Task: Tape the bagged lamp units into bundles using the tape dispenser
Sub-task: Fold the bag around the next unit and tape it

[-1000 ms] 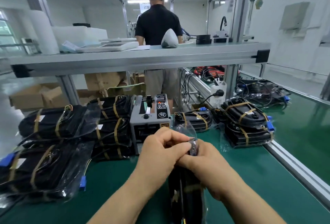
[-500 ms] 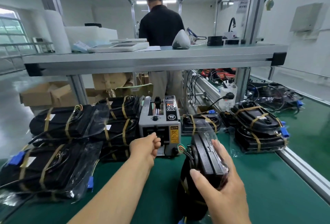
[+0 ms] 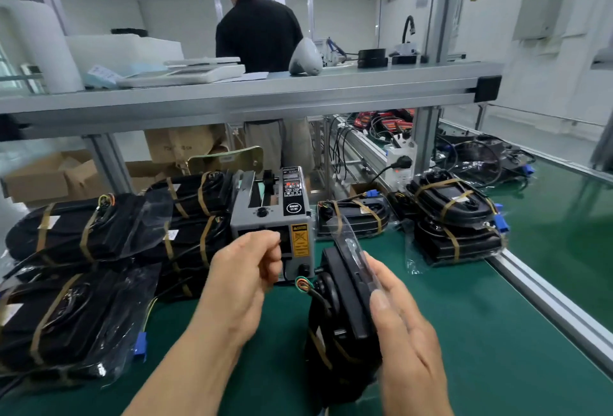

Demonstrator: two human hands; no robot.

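Note:
A grey tape dispenser (image 3: 272, 216) stands at the middle of the green table. My left hand (image 3: 245, 279) is right in front of its outlet slot. Thumb and forefinger pinch there on a tape strip that is barely visible. My right hand (image 3: 404, 332) grips a black bagged lamp unit (image 3: 345, 296) that stands on end on the table, just right of the dispenser. Coloured wires stick out on the unit's left side, and the clear bag's open end rises above it.
Taped bundles of bagged lamps are piled at the left (image 3: 76, 286) and behind the dispenser (image 3: 195, 213); more lie at the right (image 3: 454, 220). An aluminium rail (image 3: 547, 299) edges the table on the right. A shelf (image 3: 252, 90) spans overhead, and a person (image 3: 258, 34) stands beyond it.
A second ago both hands worked together at the top of the bagged unit. My left hand then let go and moved to the dispenser's outlet, while my right hand keeps the unit upright.

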